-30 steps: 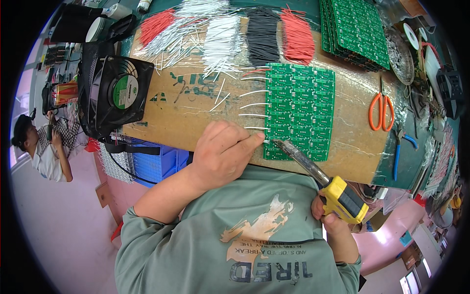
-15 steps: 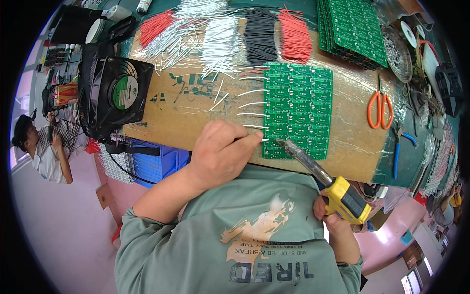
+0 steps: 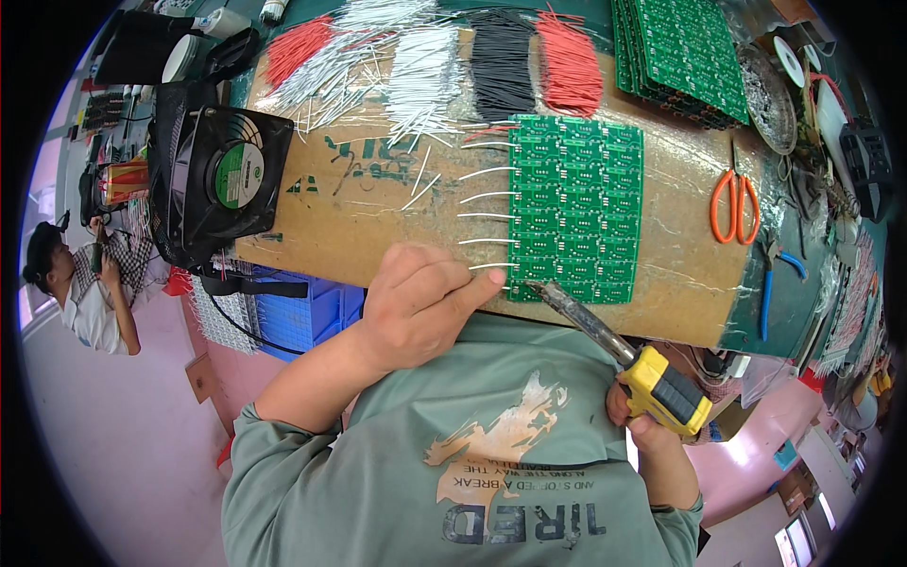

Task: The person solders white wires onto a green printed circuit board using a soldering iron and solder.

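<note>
A green circuit board panel (image 3: 576, 208) lies flat on the brown work surface, with several white wires (image 3: 487, 216) sticking out from its left edge. My left hand (image 3: 420, 307) is closed in a pinch at the lower left corner of the board. A short white bit of wire shows between its fingertips and the board; the rest is hidden by the fingers. In my right hand (image 3: 631, 416) is a soldering iron (image 3: 666, 389) with a yellow and black handle. Its tip rests at the board's lower left, just right of my left fingertips.
Bundles of white wires (image 3: 423, 80), black wires (image 3: 515, 71) and red wires (image 3: 570, 71) lie at the back. Stacked green boards (image 3: 675, 57) stand far right. Orange-handled scissors (image 3: 735, 208) and blue-handled pliers (image 3: 766, 298) lie right; a black fan (image 3: 231, 175) stands left.
My left fingertips and the iron's tip have shifted slightly down the board's left edge. The wire previously at my fingertips now sticks out above them. The board has slid slightly away.
</note>
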`<state>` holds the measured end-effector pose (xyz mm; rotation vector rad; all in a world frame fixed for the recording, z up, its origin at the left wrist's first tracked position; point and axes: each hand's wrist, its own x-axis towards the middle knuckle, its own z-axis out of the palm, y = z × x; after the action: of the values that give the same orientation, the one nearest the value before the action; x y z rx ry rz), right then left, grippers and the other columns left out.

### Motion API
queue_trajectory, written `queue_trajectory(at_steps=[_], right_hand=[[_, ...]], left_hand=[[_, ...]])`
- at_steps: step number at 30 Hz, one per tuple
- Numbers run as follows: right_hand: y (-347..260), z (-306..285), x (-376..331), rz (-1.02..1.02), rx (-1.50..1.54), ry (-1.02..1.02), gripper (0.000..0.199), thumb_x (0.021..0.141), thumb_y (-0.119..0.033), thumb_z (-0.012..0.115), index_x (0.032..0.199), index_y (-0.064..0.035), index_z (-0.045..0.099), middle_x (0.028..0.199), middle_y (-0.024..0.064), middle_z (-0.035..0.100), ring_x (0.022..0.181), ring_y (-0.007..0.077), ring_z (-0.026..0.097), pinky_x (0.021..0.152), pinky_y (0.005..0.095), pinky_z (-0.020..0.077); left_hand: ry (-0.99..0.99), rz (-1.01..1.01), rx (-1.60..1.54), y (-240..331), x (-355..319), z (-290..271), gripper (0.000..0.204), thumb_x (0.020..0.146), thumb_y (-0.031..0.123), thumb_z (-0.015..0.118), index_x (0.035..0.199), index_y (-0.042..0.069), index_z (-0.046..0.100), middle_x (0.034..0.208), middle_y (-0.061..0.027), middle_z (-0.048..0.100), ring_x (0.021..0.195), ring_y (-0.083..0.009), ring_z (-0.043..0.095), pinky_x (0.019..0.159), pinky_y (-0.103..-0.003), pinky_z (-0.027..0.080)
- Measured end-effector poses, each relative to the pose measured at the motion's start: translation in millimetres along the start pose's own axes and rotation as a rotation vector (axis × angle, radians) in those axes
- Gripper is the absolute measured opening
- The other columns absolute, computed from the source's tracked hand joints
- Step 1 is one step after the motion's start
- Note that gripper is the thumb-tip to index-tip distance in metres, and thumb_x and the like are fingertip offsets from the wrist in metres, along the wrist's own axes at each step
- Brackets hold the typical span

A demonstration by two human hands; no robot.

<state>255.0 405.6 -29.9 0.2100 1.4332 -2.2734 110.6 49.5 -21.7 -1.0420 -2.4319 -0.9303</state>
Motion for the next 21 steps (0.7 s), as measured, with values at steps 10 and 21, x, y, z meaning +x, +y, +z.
queue_trajectory(at_steps=[10,21], right_hand=[[9.4,-3.8,-3.2,0.011,-0.004,0.007,0.043,0.089,-0.027,0.092,0.099,0.0027,0.063,0.074,0.0068,0.062,0.063,0.0166,0.059,0.059,0.0309,0.0479],[11.5,-2.8,-2.8,0.037,0.049,0.001,0.046,0.09,-0.03,0.093,0.101,0.0021,0.063,0.078,0.0061,0.062,0.066,0.0158,0.06,0.059,0.0309,0.0483]], left_hand=[[-0.022,-0.061,-0.021,5.8,-3.7,6.5,0.044,0.072,-0.002,0.088,0.116,0.005,0.084,0.092,-0.0024,0.065,0.083,-0.0233,0.063,0.072,-0.037,0.045],[-0.01,-0.048,-0.003,3.9,-3.9,9.8,0.039,0.075,0.003,0.086,0.114,0.006,0.082,0.092,-0.0007,0.063,0.082,-0.0208,0.062,0.069,-0.037,0.041]])
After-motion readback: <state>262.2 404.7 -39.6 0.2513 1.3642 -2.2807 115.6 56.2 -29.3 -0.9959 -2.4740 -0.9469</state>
